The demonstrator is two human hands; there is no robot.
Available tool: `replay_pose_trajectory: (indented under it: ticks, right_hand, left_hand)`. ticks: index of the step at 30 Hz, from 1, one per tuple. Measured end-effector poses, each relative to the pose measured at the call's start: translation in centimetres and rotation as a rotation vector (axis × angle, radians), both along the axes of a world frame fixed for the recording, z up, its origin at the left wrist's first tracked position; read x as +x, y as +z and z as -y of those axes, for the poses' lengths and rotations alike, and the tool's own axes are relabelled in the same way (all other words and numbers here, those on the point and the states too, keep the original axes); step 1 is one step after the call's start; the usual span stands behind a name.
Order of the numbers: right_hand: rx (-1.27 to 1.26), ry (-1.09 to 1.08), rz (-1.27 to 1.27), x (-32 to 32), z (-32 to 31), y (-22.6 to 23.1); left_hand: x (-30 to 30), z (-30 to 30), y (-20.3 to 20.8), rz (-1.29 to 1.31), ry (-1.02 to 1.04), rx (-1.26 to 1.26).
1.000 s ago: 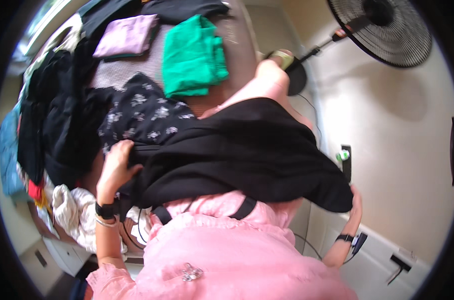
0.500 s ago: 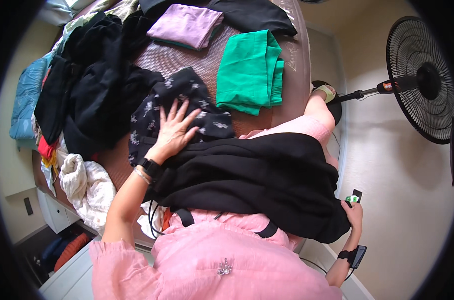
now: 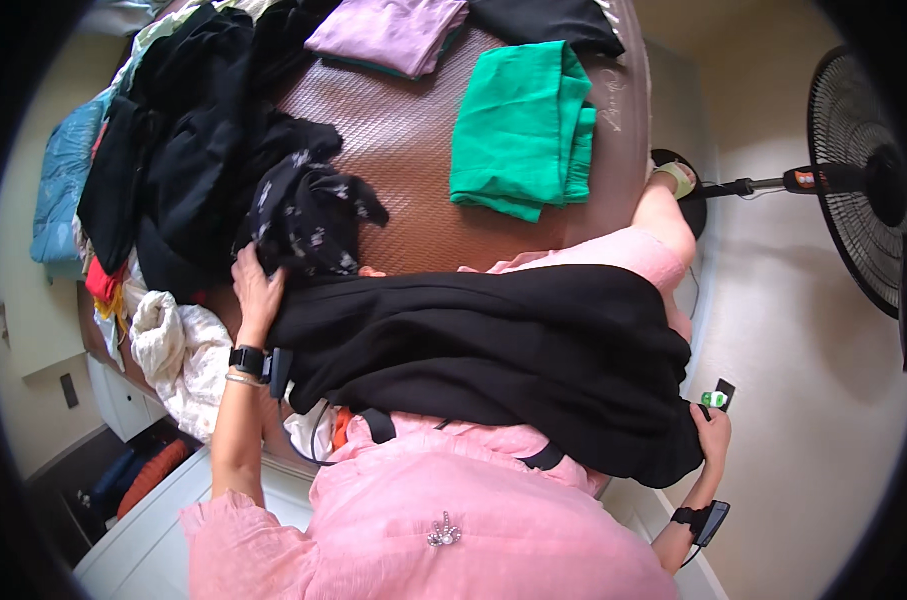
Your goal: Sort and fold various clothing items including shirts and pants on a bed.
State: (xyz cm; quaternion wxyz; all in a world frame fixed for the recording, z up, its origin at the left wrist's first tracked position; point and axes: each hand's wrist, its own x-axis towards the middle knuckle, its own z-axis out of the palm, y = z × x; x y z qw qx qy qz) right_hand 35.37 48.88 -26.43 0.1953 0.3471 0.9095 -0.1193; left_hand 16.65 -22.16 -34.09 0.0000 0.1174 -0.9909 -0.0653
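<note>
Left hand (image 3: 256,290) gripping floral garment (image 3: 308,215), near bed edge (image 3: 98,330)

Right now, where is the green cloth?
In the head view, the folded green cloth lies on the brown mat, upper right of centre, beside the purple cloth and beyond the black garment on the person's lap.

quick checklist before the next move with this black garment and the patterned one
1. Left hand on the black floral garment: ok, fingers rest at its lower edge.
2. Right hand on the black garment: ok, at its right end.
3. Black garment spread flat: not ok, it drapes over the lap.
4. Bare mat to lay it on: ok, beside the folded green garment.
5. Grip firmness, either hand: cannot tell.
</note>
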Motion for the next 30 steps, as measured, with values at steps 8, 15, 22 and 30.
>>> replay_pose_trajectory:
  ticks: [8, 15, 22, 30]
  right_hand:
    - [0.090, 0.128, 0.163, -2.1, 0.1, -0.4]
    - [0.090, 0.149, 0.159, -2.3, 0.5, -0.7]
    - [0.172, 0.096, 0.143, -1.9, 1.7, 0.1]
    - [0.206, 0.048, 0.138, 0.7, 2.4, -0.1]
  left_hand:
    - [-3.4, -7.5, 4.4, -0.008, -0.157, 0.377]
    - [-5.9, 4.7, 19.4, -0.238, 0.370, -0.848]
    - [-13.4, -13.7, 8.9, -0.344, -0.218, 0.744]
    - [-18.6, -32.5, -0.3, -0.313, -0.327, 0.461]
